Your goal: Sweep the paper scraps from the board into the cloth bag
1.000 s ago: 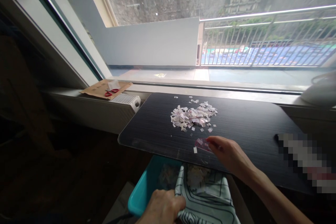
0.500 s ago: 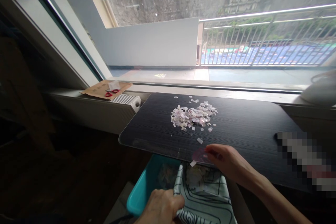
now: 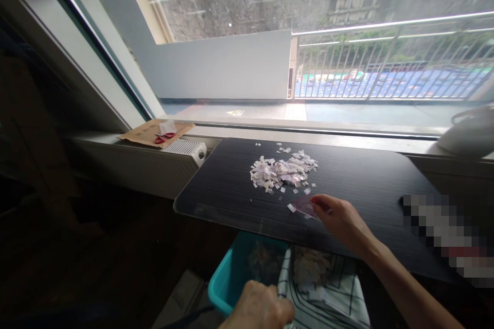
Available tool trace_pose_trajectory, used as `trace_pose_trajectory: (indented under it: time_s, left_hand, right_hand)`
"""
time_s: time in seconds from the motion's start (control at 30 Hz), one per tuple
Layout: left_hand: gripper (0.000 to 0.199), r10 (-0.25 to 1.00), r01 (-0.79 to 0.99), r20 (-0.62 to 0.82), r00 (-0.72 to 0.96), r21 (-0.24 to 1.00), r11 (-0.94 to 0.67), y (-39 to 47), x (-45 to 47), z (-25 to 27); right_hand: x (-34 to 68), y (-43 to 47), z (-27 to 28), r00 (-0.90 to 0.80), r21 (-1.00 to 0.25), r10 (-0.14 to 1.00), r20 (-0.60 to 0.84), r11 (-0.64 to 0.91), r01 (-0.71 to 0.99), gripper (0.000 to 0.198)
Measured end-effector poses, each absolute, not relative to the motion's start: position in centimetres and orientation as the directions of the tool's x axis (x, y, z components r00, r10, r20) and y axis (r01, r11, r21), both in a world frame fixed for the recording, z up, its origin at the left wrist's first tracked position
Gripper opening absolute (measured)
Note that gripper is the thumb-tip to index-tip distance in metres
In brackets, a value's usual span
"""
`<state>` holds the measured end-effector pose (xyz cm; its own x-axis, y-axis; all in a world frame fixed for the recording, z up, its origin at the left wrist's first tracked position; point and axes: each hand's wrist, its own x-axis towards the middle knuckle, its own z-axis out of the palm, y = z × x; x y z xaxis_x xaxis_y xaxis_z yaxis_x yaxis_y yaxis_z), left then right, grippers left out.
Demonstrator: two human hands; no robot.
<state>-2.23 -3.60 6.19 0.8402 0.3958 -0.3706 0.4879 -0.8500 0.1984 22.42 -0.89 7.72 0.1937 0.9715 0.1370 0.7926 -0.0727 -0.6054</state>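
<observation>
My right hand pinches a thin, see-through pinkish plastic piece with a rounded edge, held low over the black table. A small white scrap lies at the edge of this piece. Beyond it spreads a pile of small pale paper-like scraps. Below the table's front edge, my left hand is closed on the rim of a light cloth bag with dark lines. More pale scraps lie inside that bag. A turquoise bin is beside it, with crumpled clear material inside.
Red-handled scissors rest on a brown paper envelope by the window, next to a white radiator. A blurred-out object lies at the table's right. A white rounded object stands on the right sill.
My right hand has moved up and away from the table's front edge with the plastic piece, toward the pile. My left hand, the bag and the bin have shifted right.
</observation>
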Motion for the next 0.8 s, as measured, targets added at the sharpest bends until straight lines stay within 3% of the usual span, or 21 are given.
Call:
trace_pose_trajectory:
  time_s: [0.13,0.43,0.67,0.73,0.8]
  left_hand:
    - [0.015,0.356,0.456,-0.412,0.839,0.172,-0.873,-3.8,-1.6,7.4]
    - [0.013,0.340,0.472,-0.475,0.812,0.191,-0.861,-3.8,-0.9,9.4]
    - [0.013,0.338,0.498,-0.511,0.791,0.215,-0.840,-3.6,-0.8,10.0]
    - [0.013,0.338,0.508,-0.527,0.780,0.217,-0.833,-3.7,-0.8,10.0]
    - [0.013,0.329,0.507,-0.533,0.780,0.229,-0.831,-3.8,-0.8,9.8]
  right_hand:
    - [21.6,-1.1,8.0,0.075,-0.608,0.991,0.112,0.009,0.794,0.028]
    - [20.9,-0.1,7.3,0.121,-0.635,0.986,0.110,-0.024,0.772,0.028]
    - [17.9,-1.6,8.5,-0.134,-0.700,0.991,0.019,0.109,0.706,0.025]
    - [18.6,-1.9,8.3,-0.113,-0.711,0.993,0.014,0.090,0.697,0.025]
    - [20.0,-2.0,7.7,0.037,-0.704,0.998,0.055,0.013,0.710,0.026]
